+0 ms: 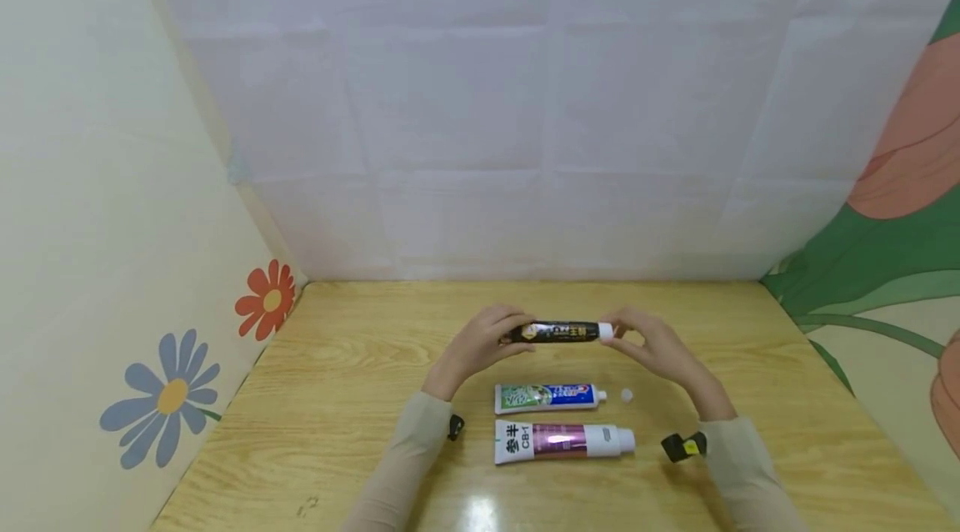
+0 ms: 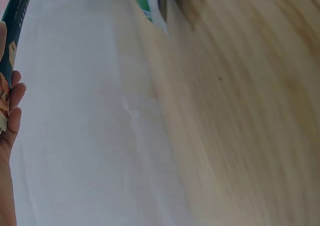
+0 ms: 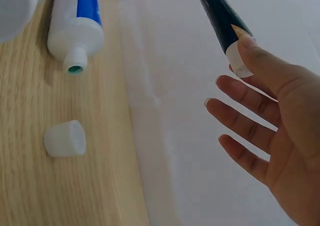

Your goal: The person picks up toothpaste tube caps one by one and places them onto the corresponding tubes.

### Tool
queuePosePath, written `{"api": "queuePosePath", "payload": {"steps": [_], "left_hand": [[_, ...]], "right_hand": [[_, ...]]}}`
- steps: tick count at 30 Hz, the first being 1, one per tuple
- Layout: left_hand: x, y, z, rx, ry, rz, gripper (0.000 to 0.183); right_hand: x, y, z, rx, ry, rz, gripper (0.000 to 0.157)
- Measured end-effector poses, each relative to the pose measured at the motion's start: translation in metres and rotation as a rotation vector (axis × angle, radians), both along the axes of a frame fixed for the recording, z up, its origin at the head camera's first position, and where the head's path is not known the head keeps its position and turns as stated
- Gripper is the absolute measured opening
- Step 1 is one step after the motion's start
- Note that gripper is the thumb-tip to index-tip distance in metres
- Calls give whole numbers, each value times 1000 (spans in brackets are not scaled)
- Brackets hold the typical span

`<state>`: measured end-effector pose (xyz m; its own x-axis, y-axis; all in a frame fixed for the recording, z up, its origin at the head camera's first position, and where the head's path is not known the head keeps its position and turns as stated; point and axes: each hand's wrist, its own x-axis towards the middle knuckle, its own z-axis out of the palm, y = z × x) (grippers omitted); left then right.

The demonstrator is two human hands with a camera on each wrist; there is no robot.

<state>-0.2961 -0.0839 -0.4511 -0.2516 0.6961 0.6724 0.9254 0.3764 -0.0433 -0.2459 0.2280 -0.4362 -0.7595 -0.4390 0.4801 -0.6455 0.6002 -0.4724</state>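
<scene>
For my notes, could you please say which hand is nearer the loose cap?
Right. The right hand is beyond the loose cap; the left hand is farther away, leftward.

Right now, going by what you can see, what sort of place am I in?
Probably an indoor tabletop corner set up for filming: a wood-grain table, a creased white sheet behind it, and a flower-patterned wall alongside.

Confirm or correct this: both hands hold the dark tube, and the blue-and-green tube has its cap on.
Not quite: the blue-and-green tube is uncapped. The right wrist view shows its open nozzle and a white cap lying apart.
</scene>
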Motion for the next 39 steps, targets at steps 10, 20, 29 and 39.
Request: {"api": "queuePosePath", "payload": {"steps": [10,20,29,39], "left_hand": [[-6,-5,-11,-42,-30,-19,52],[-14,-9,-19,-129,-111,-16,48],[-13,-11,-22,-335,-317,103,45],[-11,-11,-22,-414,-436,173,46]], "right_hand": [[-4,6,-12,35,-122,-28,28],[-11,10,-24,50,-205,-12,33],[-18,12,-37,108,-260,-4,35],[-20,9,-43,133,-302,-15,37]]}}
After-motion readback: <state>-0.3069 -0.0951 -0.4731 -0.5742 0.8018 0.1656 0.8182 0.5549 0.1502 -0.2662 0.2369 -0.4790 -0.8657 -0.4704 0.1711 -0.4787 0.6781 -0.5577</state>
